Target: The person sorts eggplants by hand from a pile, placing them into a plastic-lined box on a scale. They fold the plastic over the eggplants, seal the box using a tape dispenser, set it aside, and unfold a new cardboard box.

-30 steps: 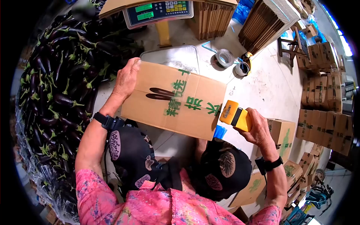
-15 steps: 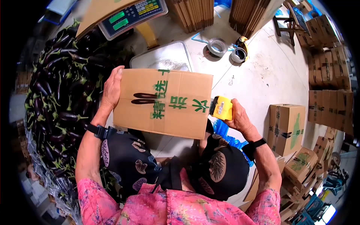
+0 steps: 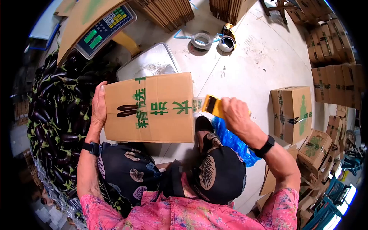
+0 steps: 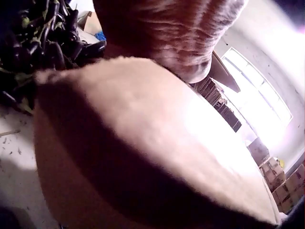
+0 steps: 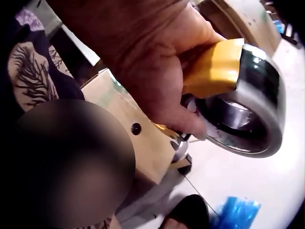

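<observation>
A cardboard box (image 3: 163, 124) with green lettering and a dark eggplant print lies crosswise in front of the person's knees. My left hand (image 3: 98, 105) holds its left end, thumb at the upper edge; the left wrist view shows that hand (image 4: 167, 33) close up against the cardboard. My right hand (image 3: 235, 113) grips a yellow tape dispenser (image 3: 214, 106) just off the box's right end. Between dispenser and box shows a short strip of clear tape (image 3: 197, 103). In the right wrist view, fingers wrap the dispenser's yellow body (image 5: 214, 69), beside its tape roll (image 5: 274, 105).
Eggplants (image 3: 57, 115) heap along the left. A digital scale (image 3: 101, 32) and metal tray (image 3: 149, 61) stand beyond the box. Tape rolls (image 3: 201, 40) lie on the floor. Blue plastic (image 3: 237, 143) lies by the right foot, a printed carton (image 3: 293, 113) farther right, with stacked boxes behind.
The dispenser has gone from beside the box's right end, to against it, to slightly away with tape showing between. The box sits farther left and straighter in view; the head view has swung.
</observation>
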The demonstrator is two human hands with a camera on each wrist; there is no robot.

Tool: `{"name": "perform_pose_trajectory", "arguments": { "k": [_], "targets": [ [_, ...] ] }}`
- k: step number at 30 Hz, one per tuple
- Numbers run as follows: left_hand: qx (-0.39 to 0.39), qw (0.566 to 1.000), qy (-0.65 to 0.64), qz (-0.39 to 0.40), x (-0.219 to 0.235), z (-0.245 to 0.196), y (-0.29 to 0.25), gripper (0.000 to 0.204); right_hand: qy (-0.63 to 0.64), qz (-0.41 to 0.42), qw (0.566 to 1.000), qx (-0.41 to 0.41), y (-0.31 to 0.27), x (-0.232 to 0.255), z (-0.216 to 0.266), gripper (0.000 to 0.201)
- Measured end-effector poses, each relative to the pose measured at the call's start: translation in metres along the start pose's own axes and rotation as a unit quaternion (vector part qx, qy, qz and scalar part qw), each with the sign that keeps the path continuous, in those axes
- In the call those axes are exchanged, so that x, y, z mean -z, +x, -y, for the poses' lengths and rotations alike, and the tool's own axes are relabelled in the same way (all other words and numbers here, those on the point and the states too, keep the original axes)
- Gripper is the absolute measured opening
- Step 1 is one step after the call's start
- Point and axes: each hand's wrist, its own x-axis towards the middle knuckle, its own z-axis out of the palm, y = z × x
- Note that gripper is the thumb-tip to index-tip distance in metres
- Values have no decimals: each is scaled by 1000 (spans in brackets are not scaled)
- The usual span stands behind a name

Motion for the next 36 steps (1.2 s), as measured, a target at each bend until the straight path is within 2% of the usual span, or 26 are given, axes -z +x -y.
{"name": "perform_pose_trajectory", "arguments": {
  "k": [2, 3, 5, 6, 8, 10, 12, 13, 14, 15, 16, 18, 19, 20, 21, 23, 25, 26, 28, 29, 30, 31, 32, 33, 34, 36],
  "targets": [
    [8, 1000, -17, -2, -1, -1, -2, 53, -50, 27, 998, 31, 28, 3, 27, 18],
    [13, 1000, -10, 3, 0, -1, -2, 54, -239, -75, 954, 167, 31, 8, 28, 17],
    [-14, 1000, -16, -3, -2, 14, 1, 54, -363, -101, 886, 271, 44, -6, 43, 18],
    [-28, 999, -18, -7, -1, 20, 4, 55, -306, -29, 919, 248, 56, -40, 55, 19],
    [39, 991, -118, 40, -1, 9, 0, 54, -258, -110, 951, 129, 60, -58, 40, 28],
    [91, 967, -223, 85, -2, 11, 1, 54, -112, 64, 992, -2, 73, -63, 16, 41],
    [115, 932, -328, 101, -4, 2, -3, 62, -56, 54, 997, 3, 73, -36, -20, 61],
    [131, 908, -385, 101, -5, 0, -4, 64, 0, -23, 1000, 16, 67, -29, -27, 66],
    [146, 880, -440, 102, -6, -1, -5, 67, 210, -51, 976, -40, 69, -28, -19, 69],
    [176, 846, -491, 115, -4, -4, -7, 71, 409, -73, 905, -94, 72, -27, -4, 71],
    [172, 825, -523, 127, -5, -3, -7, 72, 587, -90, 792, -144, 75, -26, 12, 74],
    [164, 781, -584, 148, -8, 1, -7, 74, 776, -84, 604, -164, 83, -24, 50, 75],
    [151, 792, -575, 139, -12, 2, -8, 74, 775, -86, 610, -142, 88, -16, 73, 73],
    [139, 803, -565, 132, -18, 3, -8, 75, 805, -94, 571, -132, 93, -18, 84, 73],
    [127, 812, -555, 125, -24, 3, -10, 76, 801, -80, 581, -121, 101, -30, 79, 68],
    [121, 810, -560, 128, -33, 3, -11, 78, 807, -48, 573, -138, 105, -40, 73, 66],
    [109, 795, -582, 133, -36, 13, -9, 73, 826, -5, 536, -174, 112, -31, 80, 70],
    [112, 787, -592, 132, -41, 21, -8, 69, 846, 11, 502, -181, 117, -36, 82, 69],
    [131, 809, -558, 130, -49, 32, -9, 61, 877, 31, 434, -204, 121, -53, 78, 69],
    [138, 847, -497, 132, -49, 38, -12, 57, 864, 26, 458, -205, 122, -59, 77, 67],
    [130, 903, -383, 147, -44, 46, -19, 54, 846, 8, 504, -172, 125, -82, 75, 66],
    [97, 954, -218, 181, -34, 53, -33, 51, 826, -5, 546, -141, 124, -103, 77, 65],
    [34, 972, -27, 229, -19, 59, -52, 48, 767, -22, 635, -88, 123, -119, 70, 64],
    [-9, 955, 109, 277, -1, 64, -73, 45, 698, -51, 713, -41, 124, -122, 66, 63],
    [-31, 921, 214, 325, 14, 73, -94, 43, 571, -76, 817, 15, 114, -101, 67, 62],
    [-37, 862, 320, 391, 35, 94, -125, 40, 600, -28, 794, -88, 121, -133, 73, 63]
  ]
}}
